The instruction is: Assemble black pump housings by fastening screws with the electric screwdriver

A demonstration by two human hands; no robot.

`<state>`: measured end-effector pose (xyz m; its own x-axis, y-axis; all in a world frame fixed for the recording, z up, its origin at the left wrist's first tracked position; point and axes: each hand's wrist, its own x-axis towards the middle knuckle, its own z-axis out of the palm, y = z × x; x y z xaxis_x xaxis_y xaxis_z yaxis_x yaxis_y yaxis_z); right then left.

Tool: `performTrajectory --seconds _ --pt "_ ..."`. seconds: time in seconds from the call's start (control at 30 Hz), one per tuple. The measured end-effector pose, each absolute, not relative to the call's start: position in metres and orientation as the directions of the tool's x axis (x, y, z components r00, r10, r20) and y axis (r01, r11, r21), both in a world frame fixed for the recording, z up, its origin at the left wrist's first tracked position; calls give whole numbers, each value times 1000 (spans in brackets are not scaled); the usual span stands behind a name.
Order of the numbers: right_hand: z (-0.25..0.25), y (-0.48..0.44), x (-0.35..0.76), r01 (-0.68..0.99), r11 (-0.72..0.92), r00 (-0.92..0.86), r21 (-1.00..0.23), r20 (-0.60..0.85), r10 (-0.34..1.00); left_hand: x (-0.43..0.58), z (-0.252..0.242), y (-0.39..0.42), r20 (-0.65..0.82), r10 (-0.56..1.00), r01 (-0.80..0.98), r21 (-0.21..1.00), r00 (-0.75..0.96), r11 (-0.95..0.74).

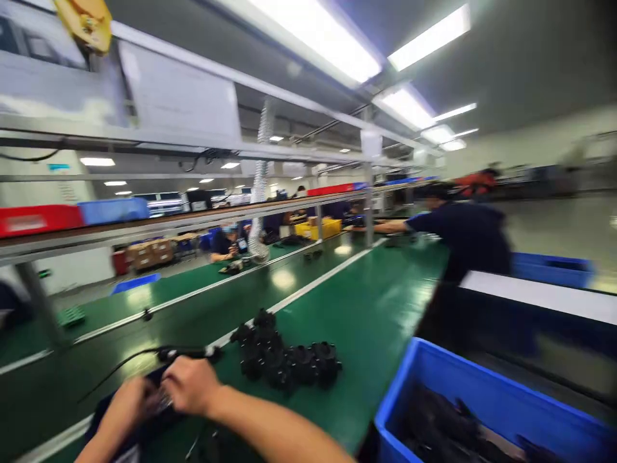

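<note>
My left hand (129,406) and my right hand (191,384) are close together at the lower left, over a dark container (108,418) on the green bench. The fingers of both hands are curled in at a small, shiny, blurred patch between them. What they hold there I cannot make out. Just behind my right hand lies a dark rod-shaped tool (186,352) with a black cable. A cluster of black moulded parts (284,357) sits on the bench to the right of my hands, apart from them.
A blue bin (419,379) holding dark parts stands at the lower right, beside the bench (357,328). Farther along, a co-worker in dark clothing (463,235) reaches over the bench. A shelf (202,222) with red and blue bins runs above; a flexible duct (260,186) hangs beyond.
</note>
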<state>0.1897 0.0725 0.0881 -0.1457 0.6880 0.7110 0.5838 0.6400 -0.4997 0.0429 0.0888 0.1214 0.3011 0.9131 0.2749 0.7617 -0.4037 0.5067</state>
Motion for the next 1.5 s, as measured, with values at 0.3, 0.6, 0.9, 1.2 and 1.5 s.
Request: performTrajectory --seconds 0.3,0.6,0.9,1.2,1.5 --pt "25 30 216 197 509 -101 -838 499 861 7 14 26 -59 980 434 900 190 -30" --pt "11 18 200 78 379 -230 -922 353 907 40 -12 18 -427 849 -90 876 312 474" --pt "4 17 197 76 340 -182 -937 323 929 38 -7 15 -514 806 -231 780 295 582" --pt "6 13 185 73 319 -95 -945 312 945 31 2 11 -535 802 -245 767 265 593" --pt "10 14 161 -20 381 142 -924 374 916 33 15 -22 -308 941 -234 913 139 334"
